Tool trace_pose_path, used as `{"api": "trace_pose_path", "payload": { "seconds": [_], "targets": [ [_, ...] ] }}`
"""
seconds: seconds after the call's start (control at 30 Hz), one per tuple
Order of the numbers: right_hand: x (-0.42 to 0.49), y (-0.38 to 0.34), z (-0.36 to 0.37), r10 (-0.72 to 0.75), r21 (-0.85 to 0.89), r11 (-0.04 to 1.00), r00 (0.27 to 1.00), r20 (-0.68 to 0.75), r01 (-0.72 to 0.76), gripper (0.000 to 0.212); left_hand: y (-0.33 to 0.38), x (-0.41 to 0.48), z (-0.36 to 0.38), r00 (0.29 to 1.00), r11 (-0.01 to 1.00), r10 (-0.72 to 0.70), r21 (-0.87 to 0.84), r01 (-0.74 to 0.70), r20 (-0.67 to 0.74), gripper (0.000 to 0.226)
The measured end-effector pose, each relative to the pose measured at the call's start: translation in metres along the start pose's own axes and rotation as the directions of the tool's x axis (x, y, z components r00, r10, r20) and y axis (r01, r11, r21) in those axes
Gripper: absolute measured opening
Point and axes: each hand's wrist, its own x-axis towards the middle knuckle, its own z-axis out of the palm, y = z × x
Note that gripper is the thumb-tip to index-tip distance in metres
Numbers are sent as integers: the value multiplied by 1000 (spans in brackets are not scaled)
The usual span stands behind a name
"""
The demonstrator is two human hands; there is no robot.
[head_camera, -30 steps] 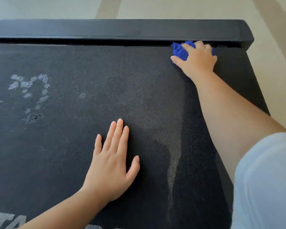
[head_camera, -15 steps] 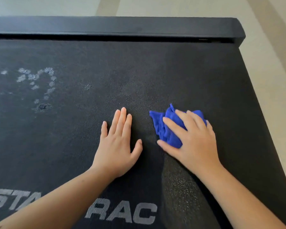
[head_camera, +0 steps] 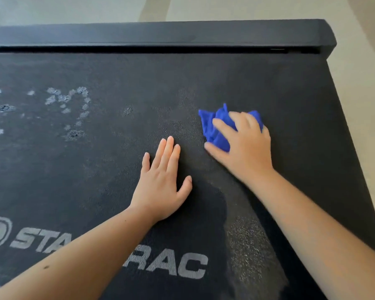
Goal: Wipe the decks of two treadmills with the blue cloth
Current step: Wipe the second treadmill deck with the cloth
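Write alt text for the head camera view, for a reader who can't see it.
The right hand grips a bunched blue cloth and presses it on the black treadmill deck, right of centre. The left hand lies flat beside it. Pale spots mark the deck at far left, above grey lettering.

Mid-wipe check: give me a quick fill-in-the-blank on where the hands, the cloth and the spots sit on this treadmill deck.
1. The right hand grips the bunched blue cloth against the treadmill deck, while the left hand lies ____ on it, holding nothing.
2. The whitish spots lie to the ____ of both hands.
3. The hand nearer the deck's right edge is the ____ one.

Missing words: flat; left; right.
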Motion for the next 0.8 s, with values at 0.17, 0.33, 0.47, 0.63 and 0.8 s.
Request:
{"api": "trace_pose_path", "payload": {
  "seconds": [0.17,0.33,0.47,0.63,0.8],
  "targets": [
    [-131,-31,-40,28,-41,999,998,53,-26,56,1,1,0,1000,1000,-7,16,7,14,84],
    [-84,-13,-25,41,-68,997,999,-6,-41,57,1,0,2,1000,999,-10,45,9,17,82],
    [-35,10,-17,162,-91,983,986,25,-159,66,0,1,2,1000,999,-10,46,8,29,69],
    [-121,-14,-37,144,-91,985,989,-30,-146,60,-1,1,1,1000,999,11,49,-11,12,67],
    [-229,-41,-72,128,-92,988,992,7,-127,56,-2,1,0,1000,999,26,44,-26,4,66]
  ]
}}
